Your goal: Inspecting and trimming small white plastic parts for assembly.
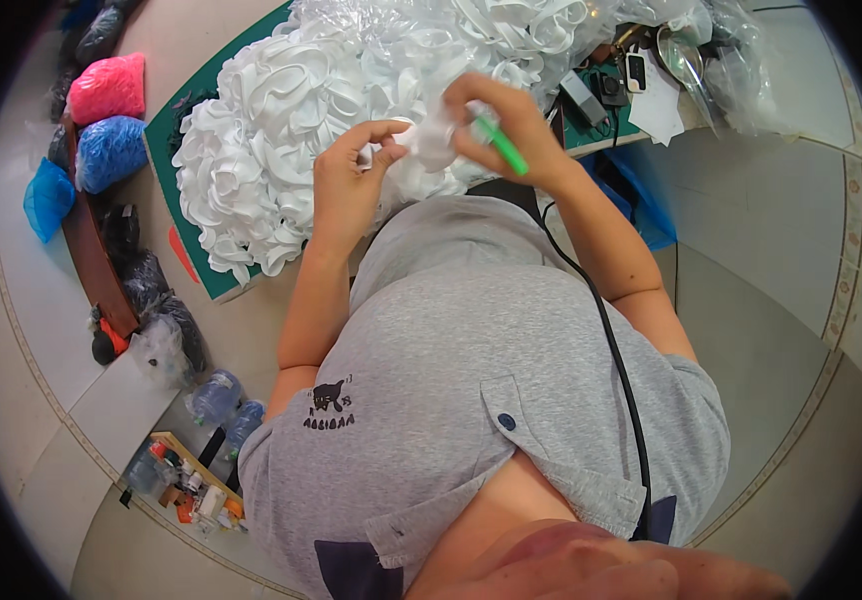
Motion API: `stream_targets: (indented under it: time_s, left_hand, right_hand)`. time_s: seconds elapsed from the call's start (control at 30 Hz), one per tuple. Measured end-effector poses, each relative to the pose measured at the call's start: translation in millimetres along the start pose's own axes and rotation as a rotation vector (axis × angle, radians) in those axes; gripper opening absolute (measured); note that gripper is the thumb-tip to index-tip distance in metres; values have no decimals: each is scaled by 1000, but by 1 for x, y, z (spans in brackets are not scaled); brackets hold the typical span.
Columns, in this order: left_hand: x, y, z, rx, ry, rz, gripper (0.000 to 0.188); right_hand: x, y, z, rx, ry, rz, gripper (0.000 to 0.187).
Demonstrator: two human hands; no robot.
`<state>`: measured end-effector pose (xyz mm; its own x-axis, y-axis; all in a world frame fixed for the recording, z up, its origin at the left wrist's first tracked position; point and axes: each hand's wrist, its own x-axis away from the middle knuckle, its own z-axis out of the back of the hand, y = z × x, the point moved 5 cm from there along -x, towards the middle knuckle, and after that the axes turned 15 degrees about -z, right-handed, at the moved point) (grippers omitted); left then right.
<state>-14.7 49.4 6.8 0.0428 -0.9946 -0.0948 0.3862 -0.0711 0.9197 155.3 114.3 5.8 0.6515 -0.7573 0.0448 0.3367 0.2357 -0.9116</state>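
Note:
A large heap of white ribbon-like strips (281, 130), looped and curled, covers the green-topped table (216, 275) in front of me. Over its near edge, my left hand (351, 175) pinches the end of a white strip between thumb and fingers. To its right, my right hand (511, 120) is closed around a bright green stick-like tool (501, 146), whose kind I cannot make out. Between both hands a white piece (433, 142) shows, smeared by motion. The right fingertips are partly blurred too.
Clear plastic bags (741, 80), a metal bowl-shaped thing (681, 55) and small dark devices (606, 90) crowd the table's right end. Pink (108, 88) and blue bundles (111, 152) stand at far left. A black cable (611, 330) runs down my front.

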Motion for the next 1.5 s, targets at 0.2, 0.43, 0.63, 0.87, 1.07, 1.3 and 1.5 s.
stream_targets:
  time_s: [0.2,0.43,0.63,0.87,1.07,1.3,1.5]
  left_hand:
    - [6,-21,11,-176,-37,-72,8]
    - [10,-50,4,-803,-543,69,20]
    - [-8,-10,-3,213,-80,-200,36]
    - [-5,-4,-30,1115,-28,186,27]
    - [-2,1,-39,1224,24,224,29]
    - [-2,9,-36,1147,13,293,31]
    - [3,-2,-34,1237,49,349,30]
  right_hand:
    - [-6,56,35,-1143,384,-172,19]
    - [1,50,41,-1463,531,-293,18]
    - [1,3,15,-984,79,-225,15]
    - [5,-26,20,-172,357,-4,33]
    - [20,-53,24,80,479,222,24]
    - [14,-56,18,473,599,422,33]
    - [15,-49,29,398,611,378,30]
